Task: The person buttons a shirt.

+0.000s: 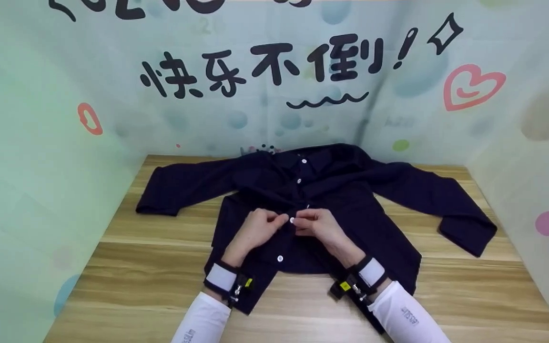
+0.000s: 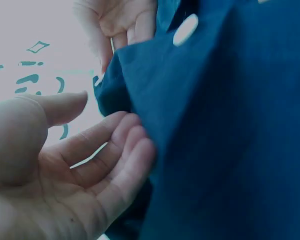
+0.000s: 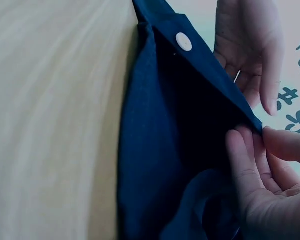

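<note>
A dark navy long-sleeved shirt (image 1: pixel 350 205) lies spread out with its collar away from me. White buttons run down its front, and one button (image 1: pixel 292 220) shows between my two hands. At the front edge, my right hand (image 1: pixel 320 226) pinches the button strip (image 3: pixel 220 75) between thumb and fingers, lifting it so a dark gap shows beneath. My left hand (image 1: pixel 261 227) is just left of that button. In the left wrist view its bent fingers (image 2: pixel 125 145) touch the cloth, while the thumb stands apart from them.
Under the shirt is a wood-grain table (image 1: pixel 160 267). One sleeve (image 1: pixel 184 186) stretches left and the other sleeve (image 1: pixel 446 195) bends down at the right. A printed curtain (image 1: pixel 265 95) with lettering hangs behind, and pale walls flank both sides. Each wrist wears a strapped camera.
</note>
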A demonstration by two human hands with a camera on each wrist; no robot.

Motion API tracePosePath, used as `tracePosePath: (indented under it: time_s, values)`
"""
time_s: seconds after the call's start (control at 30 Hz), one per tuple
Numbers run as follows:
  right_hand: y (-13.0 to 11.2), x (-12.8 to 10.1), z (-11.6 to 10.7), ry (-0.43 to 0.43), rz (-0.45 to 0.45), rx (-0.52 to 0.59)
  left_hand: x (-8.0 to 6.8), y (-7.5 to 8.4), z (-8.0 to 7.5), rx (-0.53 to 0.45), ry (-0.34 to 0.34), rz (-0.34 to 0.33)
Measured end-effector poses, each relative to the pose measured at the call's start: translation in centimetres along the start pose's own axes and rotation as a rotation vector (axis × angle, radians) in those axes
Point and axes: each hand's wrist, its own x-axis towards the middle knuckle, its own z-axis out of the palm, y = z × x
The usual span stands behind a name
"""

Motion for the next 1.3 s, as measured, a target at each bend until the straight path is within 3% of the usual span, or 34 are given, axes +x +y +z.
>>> tracePosePath:
  time_s: [0.1,0.2,0.5,0.7,0.8,0.9,1.07,1.17,1.3]
  values:
    - [0.2,0.1,-0.1,-0.005,-0.008,-0.009,0.1,0.0,0.3,-0.119,-0.024,-0.042]
    - [0.3,0.1,-0.2,-0.007,-0.005,-0.010,0.2,0.0,0.6,-0.164,-0.028,-0.062]
    - [0.3,0.0,-0.1,-0.010,-0.014,-0.014,0.3,0.1,1.1,-0.169,0.007,-0.043]
    - [-0.5,0.0,-0.9,-0.051,0.004,-0.040,0.3,0.1,1.1,-0.104,0.046,-0.049]
    - [-1.5,-0.1,-1.8,-0.035,-0.032,-0.080,0.3,0.1,1.1,-0.067,0.068,-0.043]
    - [-2.5,-0.3,-2.8,-0.018,-0.131,-0.256,0.4,0.0,1.0,-0.021,0.084,-0.034]
    - [-3.5,-1.2,-3.5,-0.022,-0.323,-0.876,0.5,-0.3,1.0,0.010,0.091,-0.042]
    - [-3.7,-1.9,-3.2,-0.066,-0.317,-1.123,0.4,-0.4,1.0,0.006,0.091,-0.051]
    - [-3.2,-2.2,-2.4,-0.124,-0.251,-1.244,0.3,-0.4,1.0,0.006,0.096,-0.047]
